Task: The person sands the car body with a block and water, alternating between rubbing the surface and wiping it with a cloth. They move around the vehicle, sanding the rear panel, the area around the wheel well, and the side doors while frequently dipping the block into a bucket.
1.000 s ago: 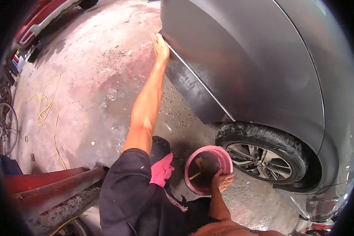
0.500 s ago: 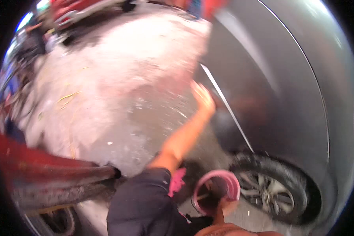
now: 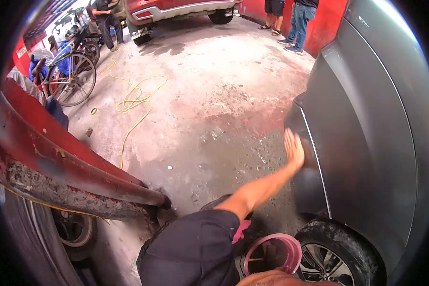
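Observation:
My left hand [image 3: 294, 148] reaches out from a black short sleeve [image 3: 195, 245]. Its fingers are straight and slightly apart, laid against the lower edge of a dark grey car body panel [image 3: 367, 138]. A thin bright line [image 3: 315, 157] runs down the panel just beside the hand. Below, a pink bucket [image 3: 294, 252] stands close to the car's wheel [image 3: 333, 257], with a stick-like piece [image 3: 257, 259] showing inside. Bare skin at the bottom edge overlaps the bucket's near rim, and my right hand is hidden. Something bright pink [image 3: 241, 232] shows beside my sleeve.
A worn red vehicle part [image 3: 81, 167] juts in from the left over another wheel [image 3: 74, 226]. A yellow cord [image 3: 137, 101] lies looped on the concrete floor [image 3: 200, 95]. Farther off are a bicycle [image 3: 71, 78], a red car [image 3: 176, 9] and several standing people [image 3: 298, 24].
The view has tilted up and steadied, showing more of the floor and far vehicles. My left hand stays at the panel edge. My right hand, earlier at the bucket's rim, is out of sight.

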The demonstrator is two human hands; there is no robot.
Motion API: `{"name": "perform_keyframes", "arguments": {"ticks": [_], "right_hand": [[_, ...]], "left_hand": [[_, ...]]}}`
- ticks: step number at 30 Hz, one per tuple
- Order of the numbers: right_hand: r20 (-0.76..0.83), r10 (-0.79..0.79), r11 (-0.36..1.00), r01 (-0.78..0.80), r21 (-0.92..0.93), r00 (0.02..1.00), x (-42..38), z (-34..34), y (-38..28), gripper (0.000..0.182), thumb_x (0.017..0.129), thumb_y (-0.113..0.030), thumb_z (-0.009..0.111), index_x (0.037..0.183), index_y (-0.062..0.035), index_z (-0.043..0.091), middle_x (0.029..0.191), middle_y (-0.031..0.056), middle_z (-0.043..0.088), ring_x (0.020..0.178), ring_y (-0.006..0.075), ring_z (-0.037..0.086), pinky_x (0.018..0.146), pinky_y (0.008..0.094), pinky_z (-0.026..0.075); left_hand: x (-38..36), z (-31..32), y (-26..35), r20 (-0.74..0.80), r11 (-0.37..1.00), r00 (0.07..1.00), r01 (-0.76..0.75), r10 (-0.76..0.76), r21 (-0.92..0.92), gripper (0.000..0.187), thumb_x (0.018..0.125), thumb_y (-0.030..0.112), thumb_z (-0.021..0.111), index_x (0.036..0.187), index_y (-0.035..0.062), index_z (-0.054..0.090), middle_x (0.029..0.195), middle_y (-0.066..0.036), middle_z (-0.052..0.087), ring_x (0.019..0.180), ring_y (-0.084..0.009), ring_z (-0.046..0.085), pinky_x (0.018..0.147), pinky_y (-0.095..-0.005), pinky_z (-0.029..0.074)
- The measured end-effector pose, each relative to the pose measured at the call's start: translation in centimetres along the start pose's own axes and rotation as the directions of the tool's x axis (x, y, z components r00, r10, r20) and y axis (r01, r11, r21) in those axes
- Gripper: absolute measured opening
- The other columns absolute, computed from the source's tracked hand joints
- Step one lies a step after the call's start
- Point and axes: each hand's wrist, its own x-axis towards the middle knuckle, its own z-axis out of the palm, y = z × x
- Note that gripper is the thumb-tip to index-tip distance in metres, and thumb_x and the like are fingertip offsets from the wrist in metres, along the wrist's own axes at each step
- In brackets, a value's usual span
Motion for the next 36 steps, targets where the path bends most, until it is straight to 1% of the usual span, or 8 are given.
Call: {"name": "perform_keyframes", "arguments": {"ticks": [5,6,9,11,12,15,24,36], "right_hand": [[-0.031,0.209,0.968,-0.211,-0.135,0.977,0.7,1.0,3.0,0.067,0.090,-0.043,0.057,0.135,0.0041,0.042,0.126,0.0252,0.054,0.118,0.0397,0.054,0.095,0.0504,0.047],[-0.347,-0.167,0.921,0.021,-0.388,0.923,-0.4,1.1,2.6,0.050,0.085,-0.038,0.064,0.109,0.0047,0.058,0.103,0.0247,0.062,0.097,0.0401,0.063,0.084,0.0492,0.050],[-0.228,0.363,0.901,-0.403,-0.160,0.904,0.5,4.0,3.1,0.084,0.086,-0.056,0.059,0.142,0.0019,0.034,0.125,0.0204,0.054,0.120,0.0369,0.052,0.100,0.0477,0.044],[-0.203,0.381,0.902,-0.411,-0.131,0.902,0.1,1.5,1.2,0.081,0.088,-0.054,0.057,0.143,0.0002,0.033,0.126,0.0205,0.052,0.119,0.0361,0.051,0.098,0.0460,0.045],[-0.230,0.375,0.903,-0.410,-0.131,0.898,-0.1,1.5,1.3,0.076,0.091,-0.051,0.054,0.144,0.0001,0.033,0.125,0.0205,0.051,0.117,0.0368,0.052,0.095,0.0450,0.047],[0.011,0.541,0.837,-0.539,0.088,0.841,0.9,1.9,3.0,0.068,0.094,-0.042,0.051,0.145,-0.0036,0.029,0.129,0.0177,0.048,0.121,0.0352,0.048,0.098,0.0466,0.043],[0.065,0.527,0.810,-0.523,0.264,0.848,-1.6,-3.9,2.5,0.083,0.085,-0.058,0.057,0.143,-0.0031,0.035,0.143,0.0214,0.039,0.134,0.0378,0.035,0.107,0.0560,0.030],[0.037,-0.109,0.464,0.018,0.886,0.993,-3.9,-0.8,3.4,0.036,0.085,-0.035,0.067,0.108,-0.0070,0.068,0.102,0.0191,0.069,0.099,0.0395,0.065,0.087,0.0443,0.051]], "left_hand": [[-21.9,0.4,4.1,0.033,0.999,0.999,-0.037,0.038,-0.029,0.063,0.104,0.029,0.027,0.150,-0.0095,0.005,0.158,-0.029,0.003,0.148,-0.0404,0.003,0.120,-0.0483,0.004],[-24.3,0.1,5.1,0.042,0.996,0.997,-0.067,0.069,-0.053,0.064,0.104,0.028,0.027,0.149,-0.0120,0.003,0.157,-0.031,0.003,0.148,-0.0419,0.002,0.120,-0.0488,0.004],[-29.1,-1.6,8.0,0.244,0.990,0.966,-0.057,0.087,-0.128,0.063,0.104,0.024,0.026,0.147,-0.0150,0.003,0.155,-0.036,0.000,0.146,-0.0454,0.000,0.120,-0.0495,0.002],[-32.9,-4.3,8.2,0.488,0.904,0.812,-0.108,0.320,-0.414,0.063,0.104,0.023,0.026,0.148,-0.0130,0.001,0.157,-0.032,-0.001,0.147,-0.0423,-0.002,0.120,-0.0492,0.002],[-33.4,-6.3,7.8,0.812,0.899,0.389,-0.157,0.436,-0.408,0.060,0.104,0.022,0.026,0.151,-0.0089,0.003,0.159,-0.027,0.001,0.148,-0.0391,-0.001,0.120,-0.0482,0.002],[-35.8,-13.2,9.8,0.823,0.868,0.277,-0.122,0.496,-0.482,0.058,0.099,0.022,0.034,0.149,-0.0051,0.024,0.157,-0.024,0.021,0.147,-0.0388,0.016,0.119,-0.0479,0.009],[-33.9,-15.7,-1.8,0.937,0.976,0.290,-0.149,0.195,-0.157,0.046,0.102,0.031,0.041,0.117,-0.0098,0.055,0.116,-0.026,0.059,0.103,-0.0379,0.056,0.096,-0.0435,0.041],[-33.6,-17.4,3.5,0.966,0.941,-0.260,-0.325,0.002,-0.090,0.057,0.087,0.022,0.068,0.131,-0.0059,0.046,0.116,-0.027,0.061,0.109,-0.0364,0.060,0.097,-0.0407,0.045]]}}
